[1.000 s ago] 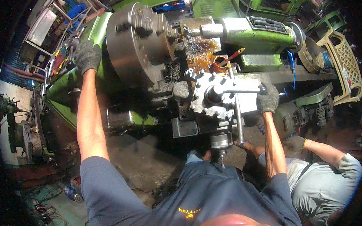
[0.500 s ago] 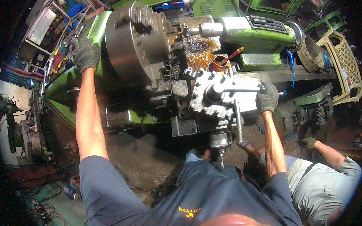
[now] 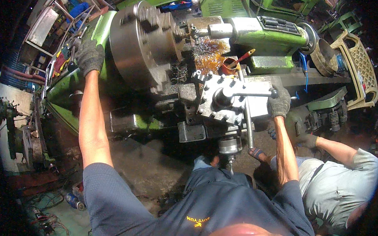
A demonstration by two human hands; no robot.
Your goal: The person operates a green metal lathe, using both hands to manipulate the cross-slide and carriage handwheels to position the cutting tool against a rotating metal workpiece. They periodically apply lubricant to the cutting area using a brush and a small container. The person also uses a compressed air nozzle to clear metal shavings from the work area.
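My left hand point(image 3: 90, 58), in a dark grey knit glove, lies on the green headstock point(image 3: 102, 27) of a lathe, its fingers stretched out beside a small lever point(image 3: 73, 55). Right of it the big steel chuck point(image 3: 129, 45) is blurred by turning. My right hand point(image 3: 280, 102), gloved alike, is closed at the knobbed end of the clamping lever point(image 3: 252, 94) on the square tool post point(image 3: 210, 96). Part of its fingers is hidden. Behind the tool post, a reddish pot point(image 3: 230, 67) with a red-handled brush point(image 3: 246, 55) stands by oily metal chips point(image 3: 208, 50).
A green tailstock point(image 3: 271, 37) with a handwheel point(image 3: 307, 37) is at the far right. A steel rod point(image 3: 249, 124) slants down beside the tool post. At the lower right a co-worker point(image 3: 336, 181) in a light shirt bends low. A beige plastic chair point(image 3: 359, 67) stands beyond.
The chuck has turned; its jaws sit differently and look smeared. The co-worker's gloved hand has moved left, and their body has shifted slightly. My hands stay where they were.
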